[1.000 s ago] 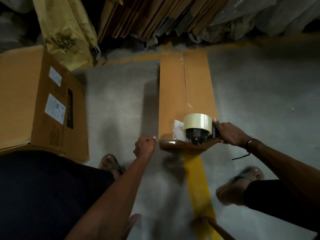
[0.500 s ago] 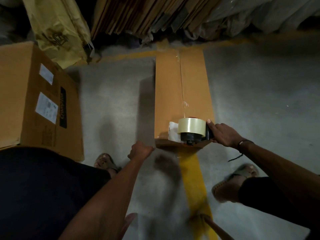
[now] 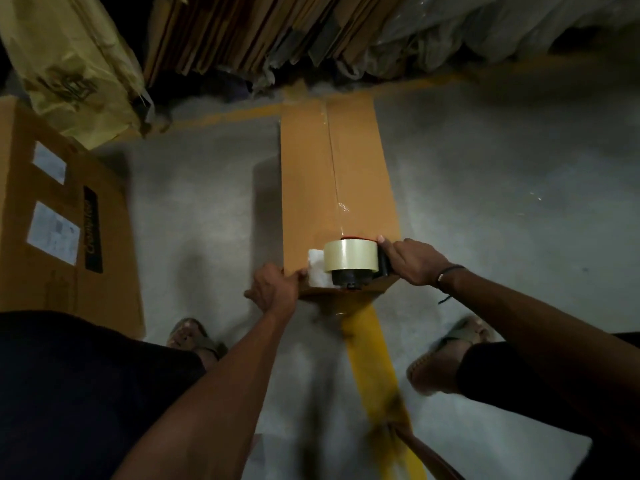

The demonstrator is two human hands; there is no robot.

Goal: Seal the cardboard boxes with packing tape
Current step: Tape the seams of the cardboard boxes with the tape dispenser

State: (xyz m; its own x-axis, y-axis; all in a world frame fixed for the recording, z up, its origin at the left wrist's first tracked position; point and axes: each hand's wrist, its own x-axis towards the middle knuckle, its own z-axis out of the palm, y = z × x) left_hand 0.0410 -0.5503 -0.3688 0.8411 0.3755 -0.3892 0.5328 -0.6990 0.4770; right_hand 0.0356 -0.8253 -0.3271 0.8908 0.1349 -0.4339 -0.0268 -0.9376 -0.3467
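Long cardboard box [image 3: 311, 174] and tape dispenser [image 3: 351, 263]
Box lies flat on floor, centre seam taped; dispenser with clear roll sits at its near end.

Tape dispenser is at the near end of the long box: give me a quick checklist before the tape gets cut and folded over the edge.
1. Right hand grips the tape dispenser: ok.
2. Left hand holds the near left corner of the long box to steady it: ok.
3. Tape laid along the centre seam up to the dispenser: ok, though a small wrinkle shows just beyond it.
4. Dispenser reached the near edge: ok.
5. Tape pressed down over the near end face: cannot tell, hidden below the edge.
6. Feet away from the box: ok.
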